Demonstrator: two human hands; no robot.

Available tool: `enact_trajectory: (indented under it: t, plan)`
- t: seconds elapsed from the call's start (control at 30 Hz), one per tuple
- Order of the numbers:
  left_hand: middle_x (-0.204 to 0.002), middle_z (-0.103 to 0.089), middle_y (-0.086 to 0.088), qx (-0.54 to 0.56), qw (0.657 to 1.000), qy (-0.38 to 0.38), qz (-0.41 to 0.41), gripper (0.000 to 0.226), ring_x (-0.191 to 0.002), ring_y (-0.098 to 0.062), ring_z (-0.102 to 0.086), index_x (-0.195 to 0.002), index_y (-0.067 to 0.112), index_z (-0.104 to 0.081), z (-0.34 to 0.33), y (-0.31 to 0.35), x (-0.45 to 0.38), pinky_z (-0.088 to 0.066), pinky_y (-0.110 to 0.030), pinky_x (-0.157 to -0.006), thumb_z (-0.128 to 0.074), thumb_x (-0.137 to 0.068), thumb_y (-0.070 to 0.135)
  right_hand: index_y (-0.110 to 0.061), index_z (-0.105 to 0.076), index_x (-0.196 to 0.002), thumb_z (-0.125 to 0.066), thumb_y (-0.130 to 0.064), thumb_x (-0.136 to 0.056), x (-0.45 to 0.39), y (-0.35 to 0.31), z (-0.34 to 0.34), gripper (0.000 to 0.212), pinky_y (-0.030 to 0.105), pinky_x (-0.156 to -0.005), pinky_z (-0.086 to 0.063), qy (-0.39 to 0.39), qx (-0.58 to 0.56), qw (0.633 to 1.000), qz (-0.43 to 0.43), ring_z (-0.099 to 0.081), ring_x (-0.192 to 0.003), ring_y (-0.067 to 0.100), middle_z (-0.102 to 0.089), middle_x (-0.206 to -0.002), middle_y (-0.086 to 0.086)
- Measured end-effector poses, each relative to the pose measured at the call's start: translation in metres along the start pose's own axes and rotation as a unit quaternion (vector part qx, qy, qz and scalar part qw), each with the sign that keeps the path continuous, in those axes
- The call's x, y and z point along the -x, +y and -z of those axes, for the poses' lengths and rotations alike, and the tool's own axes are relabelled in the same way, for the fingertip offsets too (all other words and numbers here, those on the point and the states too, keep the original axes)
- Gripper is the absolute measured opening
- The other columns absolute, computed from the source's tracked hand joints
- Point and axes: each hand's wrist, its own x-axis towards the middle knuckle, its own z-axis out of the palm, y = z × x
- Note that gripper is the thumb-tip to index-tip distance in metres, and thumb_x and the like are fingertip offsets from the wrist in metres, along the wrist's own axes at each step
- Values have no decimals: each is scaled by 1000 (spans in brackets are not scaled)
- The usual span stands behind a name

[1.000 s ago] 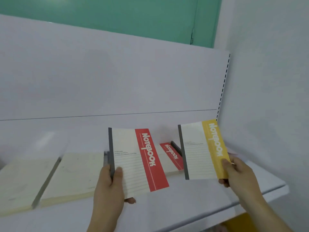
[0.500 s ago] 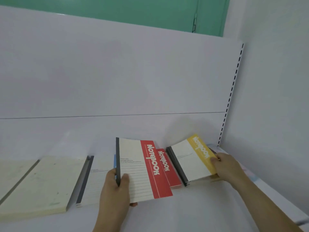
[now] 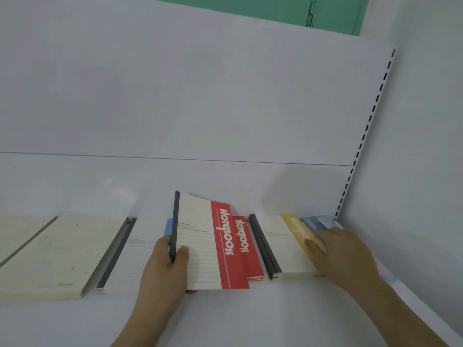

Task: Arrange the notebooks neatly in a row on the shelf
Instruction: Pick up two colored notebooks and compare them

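Gripping the red-banded notebook (image 3: 210, 244) by its dark spine, the left hand (image 3: 164, 269) has the thumb on the cover and the fingers curled underneath; the book is tilted up off the white shelf (image 3: 250, 319), its long axis running front to back with the spine on the left and the red band with its "Notebook" lettering on the right. It overlaps a second red notebook stack (image 3: 246, 249) lying flat just to its right, and partly covers a stack with a blue edge (image 3: 140, 254) to its left. The right hand (image 3: 343, 256) lies flat with straight fingers on the yellow-banded notebook (image 3: 283, 244), which sits on its stack, long axis also front to back, dark spine on the left. Beyond that, pale blue and pink covers (image 3: 318, 222) lie against the right wall. Further left, two cream-coloured books (image 3: 57, 251) lie flat with plain covers up. A slotted upright (image 3: 363, 136) runs up the back corner, just behind the rightmost stack.
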Motion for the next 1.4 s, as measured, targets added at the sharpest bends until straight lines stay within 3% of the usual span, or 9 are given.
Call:
enact_trajectory:
  t: [0.07,0.17,0.37,0.47,0.63,0.9,1.13,1.27,1.4]
  plan:
    - [-98,-66,2,0,1000,18,4,19,-83,-20,-67,-122,22,-49,-4,1,-1,-56,-31,-51,-45,-103,19,-34,-57,-129,-6,-85,-78,0,4,3,88,34,-111,-31,-92,-24,988,122,-40,-132,16,-50,-139,-11]
    - [-100,-66,2,4,999,42,18,19,-85,-20,-66,-122,22,-50,-11,0,-1,-56,-29,-49,-46,-103,21,-40,-43,-140,-15,-94,-67,7,3,3,95,30,-119,-13,-180,-77,964,180,-15,-145,7,-25,-154,-17]
    - [-103,-66,4,15,998,64,18,19,-86,-17,-66,-121,23,-52,-20,0,5,-56,-28,-50,-46,-103,20,-39,-40,-143,-34,-80,-80,10,3,0,76,20,-115,-10,-161,-101,959,211,-20,-143,4,-26,-155,-14]
    - [-100,-67,3,16,997,68,20,19,-84,-18,-67,-121,22,-53,-24,1,7,-56,-30,-51,-46,-103,20,-38,-40,-144,-8,-90,-70,13,3,-5,96,18,-113,-9,-145,-108,955,233,-23,-143,7,-29,-155,-11]
    - [-98,-68,3,7,998,53,19,19,-82,-18,-68,-120,22,-54,-28,2,9,-55,-29,-51,-46,-103,20,-30,-56,-134,-20,-76,-89,15,5,-23,74,37,-110,-37,-84,-110,957,255,-49,-131,21,-51,-143,0]
    - [-98,-69,1,14,998,43,36,14,-80,-17,-69,-114,25,-54,-31,8,9,-55,-26,-50,-47,-103,20,-40,-41,-142,-8,-86,-77,14,8,-19,86,16,-112,-8,-101,-125,954,252,-24,-143,5,-28,-153,-17]
    - [-97,-69,0,54,996,32,68,19,-82,-19,-68,-112,23,-59,-37,18,1,-60,-34,-57,-41,-105,21,-31,-51,-136,-43,-69,-91,33,-49,20,60,27,-107,-33,36,-194,925,324,-38,-133,8,-44,-144,-11]
    - [-94,-68,-4,40,994,7,103,22,-77,-21,-68,-119,18,-57,-47,22,-5,-54,-26,-49,-38,-106,20,-23,-68,-116,-49,-43,-95,34,-81,18,34,30,-93,-50,125,-144,899,394,-58,-108,14,-65,-116,-7]
    - [-98,-61,-1,-252,968,-10,9,35,-81,-18,-62,-135,17,-42,-45,12,-8,-46,-27,-62,-40,-103,32,-20,-73,-104,-45,-34,-91,30,-81,2,33,28,-80,-54,142,-122,895,405,-66,-86,15,-73,-101,-6]
